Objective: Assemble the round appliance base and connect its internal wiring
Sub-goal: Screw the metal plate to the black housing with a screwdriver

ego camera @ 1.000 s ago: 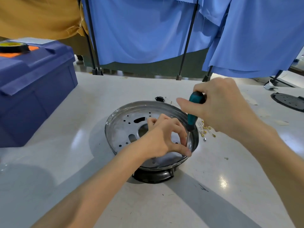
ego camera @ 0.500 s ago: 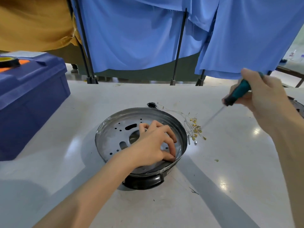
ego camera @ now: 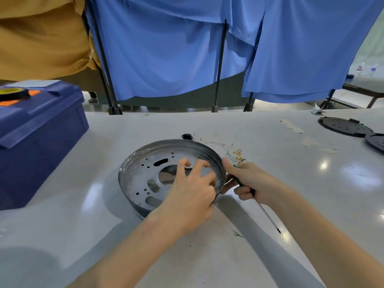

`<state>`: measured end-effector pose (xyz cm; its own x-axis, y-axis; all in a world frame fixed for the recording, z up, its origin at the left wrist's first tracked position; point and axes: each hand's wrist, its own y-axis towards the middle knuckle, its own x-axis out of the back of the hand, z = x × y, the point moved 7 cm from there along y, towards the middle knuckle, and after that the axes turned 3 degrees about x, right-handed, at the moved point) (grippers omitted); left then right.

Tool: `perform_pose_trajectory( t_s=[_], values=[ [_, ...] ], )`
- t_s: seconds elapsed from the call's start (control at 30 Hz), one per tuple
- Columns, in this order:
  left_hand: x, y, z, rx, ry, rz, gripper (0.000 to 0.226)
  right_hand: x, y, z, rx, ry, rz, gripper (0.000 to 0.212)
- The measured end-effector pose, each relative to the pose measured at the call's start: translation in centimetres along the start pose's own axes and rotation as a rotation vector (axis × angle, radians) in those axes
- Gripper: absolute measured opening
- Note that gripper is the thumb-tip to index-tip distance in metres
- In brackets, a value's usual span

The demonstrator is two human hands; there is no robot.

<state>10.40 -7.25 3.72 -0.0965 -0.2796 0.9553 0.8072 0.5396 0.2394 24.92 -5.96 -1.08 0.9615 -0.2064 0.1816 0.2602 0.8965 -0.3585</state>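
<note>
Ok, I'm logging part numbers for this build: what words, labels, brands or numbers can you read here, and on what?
No legible text in this view.
Round metal base: punched holes only, no stamp or label visible.
Blue toolbox and the tape roll on it: no lettering visible.
Screwdriver in the right hand: handle mostly covered, no brand shows.
Bottles at far right: labels too small to read.

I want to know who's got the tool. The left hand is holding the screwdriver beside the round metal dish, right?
Not quite. The head view shows the right hand holding the screwdriver beside the round metal dish. The left hand rests inside the dish.
</note>
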Motion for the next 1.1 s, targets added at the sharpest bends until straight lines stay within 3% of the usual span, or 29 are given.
perform_pose_trajectory(
  t_s=[0.13, 0.27, 0.4, 0.6, 0.87, 1.03, 1.1],
  values=[
    [0.6, 0.4, 1.1, 0.018, -0.109, -0.026, 0.023, 0.0, -0.1, -1.9, -0.093, 0.021, -0.029, 0.055],
    [2.6, 1.1, 3.6, 0.050, -0.252, -0.098, 0.018, -2.4, -0.7, -2.2, -0.119, 0.170, 0.205, 0.049],
    [4.4, 2.1, 6.3, 0.106, -0.392, -0.168, 0.009, -4.9, -1.3, -0.8, -0.066, 0.464, 0.424, 0.041],
    [6.5, 3.4, 9.0, 0.262, -0.421, -0.212, 0.017, -5.9, -1.2, 0.4, 0.094, 0.722, 0.471, 0.014],
    [7.4, 4.5, 9.6, 0.309, -0.541, -0.142, 0.012, -8.0, -0.6, 1.4, 0.163, 1.125, 0.392, 0.019],
    [7.5, 4.8, 9.5, 0.303, -0.609, -0.102, 0.011, -9.6, -1.0, 2.1, 0.170, 1.355, 0.505, 0.061],
    [7.5, 4.8, 9.4, 0.296, -0.626, -0.106, 0.014, -9.9, -0.8, 1.8, 0.119, 1.389, 0.481, 0.048]
  ],
)
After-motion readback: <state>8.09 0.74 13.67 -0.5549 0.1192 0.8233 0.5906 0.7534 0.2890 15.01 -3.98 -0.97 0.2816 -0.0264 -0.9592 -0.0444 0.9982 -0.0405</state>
